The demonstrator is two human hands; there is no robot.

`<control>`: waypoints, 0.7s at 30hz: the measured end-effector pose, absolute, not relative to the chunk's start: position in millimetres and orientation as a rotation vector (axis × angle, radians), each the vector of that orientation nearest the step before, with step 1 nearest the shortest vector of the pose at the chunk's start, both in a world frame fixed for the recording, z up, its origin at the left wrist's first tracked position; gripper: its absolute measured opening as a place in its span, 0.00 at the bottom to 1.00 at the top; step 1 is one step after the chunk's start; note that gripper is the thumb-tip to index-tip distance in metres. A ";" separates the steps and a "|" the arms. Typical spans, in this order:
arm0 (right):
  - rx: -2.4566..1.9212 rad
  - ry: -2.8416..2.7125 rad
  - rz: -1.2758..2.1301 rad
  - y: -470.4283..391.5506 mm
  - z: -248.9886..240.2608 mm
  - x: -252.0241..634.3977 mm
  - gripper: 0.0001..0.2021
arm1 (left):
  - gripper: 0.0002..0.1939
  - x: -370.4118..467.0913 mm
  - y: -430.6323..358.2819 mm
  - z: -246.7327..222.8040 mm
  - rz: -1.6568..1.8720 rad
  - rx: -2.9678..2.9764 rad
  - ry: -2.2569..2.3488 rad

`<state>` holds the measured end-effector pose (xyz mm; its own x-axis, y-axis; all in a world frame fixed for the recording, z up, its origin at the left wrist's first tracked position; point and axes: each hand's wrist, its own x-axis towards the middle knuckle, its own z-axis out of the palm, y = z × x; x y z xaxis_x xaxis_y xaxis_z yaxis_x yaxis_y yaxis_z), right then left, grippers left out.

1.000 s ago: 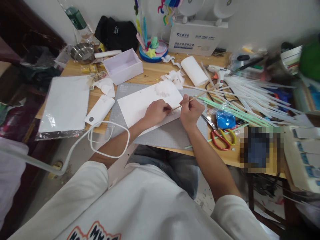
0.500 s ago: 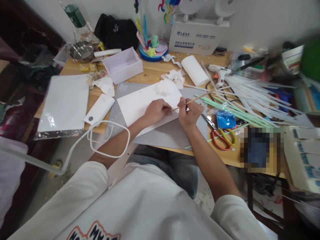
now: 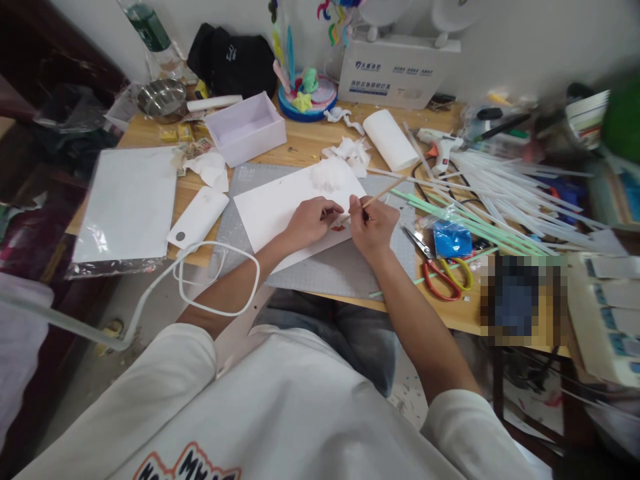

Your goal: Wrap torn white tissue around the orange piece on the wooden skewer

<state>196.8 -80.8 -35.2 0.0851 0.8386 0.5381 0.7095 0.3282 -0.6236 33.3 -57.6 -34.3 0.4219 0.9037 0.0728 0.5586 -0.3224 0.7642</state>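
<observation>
On a white sheet (image 3: 270, 210), a small reddish-orange and white piece (image 3: 339, 227), too small to name, lies between my two hands. A thin wooden stick (image 3: 387, 192) is gripped in my right hand (image 3: 374, 225), its lower end pointing down-left toward the piece. My left hand (image 3: 313, 221) rests on the sheet, fingers curved and apart just above the piece, with no held thing visible. Behind the hands, a fluffy white tuft (image 3: 327, 177) sits on the sheet. A grey cutting mat (image 3: 320, 277) lies underneath.
Scissors (image 3: 443, 277) and a blue packet (image 3: 451, 239) lie to the right. Beyond them are a glue gun (image 3: 443, 148) and white and green strips (image 3: 500, 193). A white roll (image 3: 390, 140) and lilac box (image 3: 247, 130) stand behind. A white power bank (image 3: 199, 217) lies left; a white looped tube (image 3: 220, 310) crosses my left forearm.
My right hand and the stick have shifted slightly left. My left fingers have opened a little, and the small reddish-orange piece now shows below them.
</observation>
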 end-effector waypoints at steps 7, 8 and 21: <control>-1.477 -1.521 0.319 -69.8 -36.3 197.3 0.29 | 0.15 33.1 -56.5 -31.8 0.605 2.018 1.237; -1.485 -1.464 0.313 -71.4 -36.0 198.5 0.30 | 0.15 33.3 -56.7 -31.9 0.603 2.024 1.236; -1.379 -1.095 0.296 -74.3 -46.0 200.5 0.31 | 0.12 32.6 -0.3 -3.2 0.742 2.118 1.400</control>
<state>200.5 -74.3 -46.0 0.5107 0.7362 0.4440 0.4126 0.2432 -0.8778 32.6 -0.3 -3.2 0.3255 0.9301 0.1701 0.6627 -0.3528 0.6606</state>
